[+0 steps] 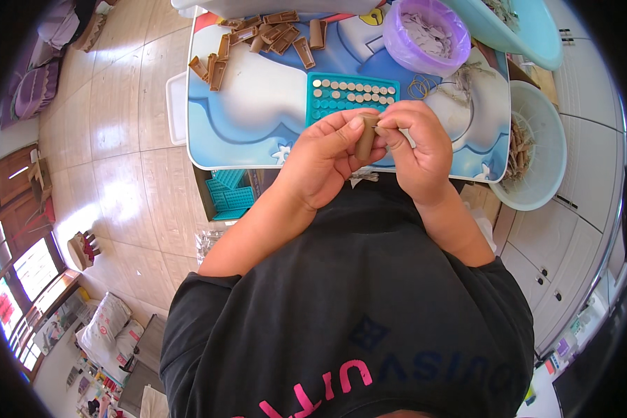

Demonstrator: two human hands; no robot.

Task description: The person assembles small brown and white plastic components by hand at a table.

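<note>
A small brown tapered piece [366,141], apparently plastic, stands nearly upright in my left hand [320,153], thumb on its upper part and fingers behind it. My right hand [423,150] is closed in a pinch at the piece's upper right edge; what sits between thumb and forefinger is too small to make out. Just beyond both hands lies a teal tray [309,97] with rows of round pockets. Silvery discs [359,88] fill several of those pockets, and my fingers hide the tray's near right part. Farther left is a loose pile of similar brown pieces [283,40].
The table [240,129] has a colourful cartoon top. A purple-lined tub [391,45] of greyish scraps stands at the far right, near thin tan bands [419,87]. Two pale basins [547,49] flank the table's right side. More teal trays [231,198] lie below its front left edge.
</note>
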